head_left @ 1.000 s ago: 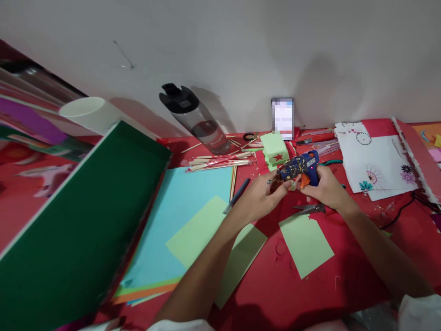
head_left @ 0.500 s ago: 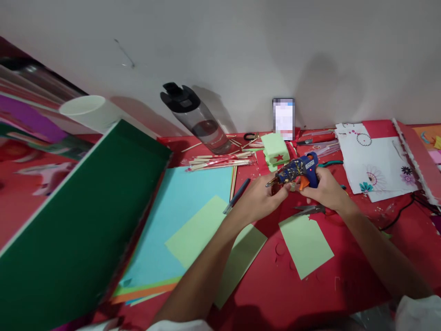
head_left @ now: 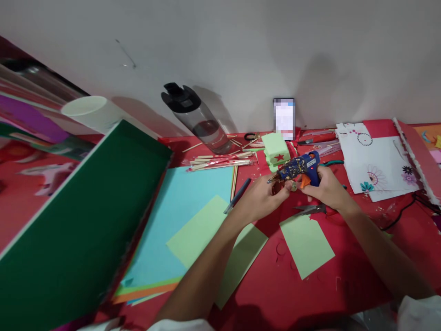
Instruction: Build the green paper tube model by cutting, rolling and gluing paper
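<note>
A blue hot glue gun [head_left: 296, 169] with an orange trigger, its barrel smeared with dried glue and its nozzle pointing left, is held by my right hand [head_left: 325, 186]. My left hand [head_left: 267, 197] is closed just under the nozzle, thumb toward the gun; whatever its fingers hold is mostly hidden. Near the thumb tip a small shiny greenish bit [head_left: 293, 185] shows. Behind the gun sits a light green paper box [head_left: 276, 148] with a red star on its side. Below my hands lie scissors [head_left: 313, 209] and a light green card [head_left: 308, 246].
A water bottle [head_left: 203, 122] stands by the wall, with wooden sticks [head_left: 220, 162] before it. A phone [head_left: 284, 118] leans on the wall. A green board [head_left: 86, 220] slants up at left beside blue paper [head_left: 182, 197]. A pen [head_left: 237, 196] and decorated white paper [head_left: 379, 161] lie around.
Almost nothing differs. The glue gun and both hands have shifted a few pixels to the right, together with most of the scene.
</note>
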The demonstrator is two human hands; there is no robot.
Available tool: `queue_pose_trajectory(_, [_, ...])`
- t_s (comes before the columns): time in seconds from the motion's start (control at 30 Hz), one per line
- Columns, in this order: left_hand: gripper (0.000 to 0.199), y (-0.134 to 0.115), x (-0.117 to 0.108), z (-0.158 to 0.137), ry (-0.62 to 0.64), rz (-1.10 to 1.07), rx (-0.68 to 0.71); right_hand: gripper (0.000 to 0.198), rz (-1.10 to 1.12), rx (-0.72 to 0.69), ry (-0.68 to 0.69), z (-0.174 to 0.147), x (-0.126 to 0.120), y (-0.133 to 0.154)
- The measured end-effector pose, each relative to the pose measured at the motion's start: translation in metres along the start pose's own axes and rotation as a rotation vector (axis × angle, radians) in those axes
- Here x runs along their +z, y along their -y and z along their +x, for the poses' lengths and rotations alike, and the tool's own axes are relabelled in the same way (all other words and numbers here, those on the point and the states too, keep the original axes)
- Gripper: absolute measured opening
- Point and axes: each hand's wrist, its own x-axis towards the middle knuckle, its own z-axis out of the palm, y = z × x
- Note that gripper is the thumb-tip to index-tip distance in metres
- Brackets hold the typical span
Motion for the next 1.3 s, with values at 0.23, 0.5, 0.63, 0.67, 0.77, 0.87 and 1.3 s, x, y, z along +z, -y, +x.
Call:
queue_pose_trajectory(0.23, [0.034, -0.0029, -0.0023, -0.0002, 0.021, -0.016, -0.011, 0.018, 0.015, 0.0, -0.002, -0.0002, -0.0004, 0.0001])
queue_pose_trajectory(0.5, [0.035, -0.0046, -0.0021, -0.0005, 0.0, 0.021, -0.009, 0.017, -0.006, 0.001, 0.013, 0.0007, -0.0001, -0.0029])
queue_pose_trajectory(0.63, [0.032, -0.0055, -0.0008, -0.0017, 0.002, 0.026, -0.018, 0.017, -0.004, 0.015, 0.007, 0.0002, 0.0003, -0.0027])
queue_pose_trajectory(0.67, [0.032, -0.0049, -0.0004, -0.0019, 0.002, 0.031, -0.024, 0.017, -0.005, 0.017, 0.008, 0.0001, 0.0002, -0.0024])
queue_pose_trajectory(0.77, [0.031, -0.0027, 0.0004, -0.0019, 0.008, 0.048, -0.05, 0.016, -0.01, 0.018, 0.016, 0.0001, -0.0002, -0.0013])
queue_pose_trajectory(0.87, [0.027, -0.0024, -0.0001, -0.0012, 0.024, 0.063, -0.062, 0.016, -0.003, 0.018, 0.023, 0.0003, -0.0004, -0.0007])
queue_pose_trajectory(1.3, [0.025, 0.0033, -0.0026, 0.0016, 0.045, -0.074, -0.152, 0.019, 0.039, -0.027, -0.002, -0.0006, -0.003, 0.0003])
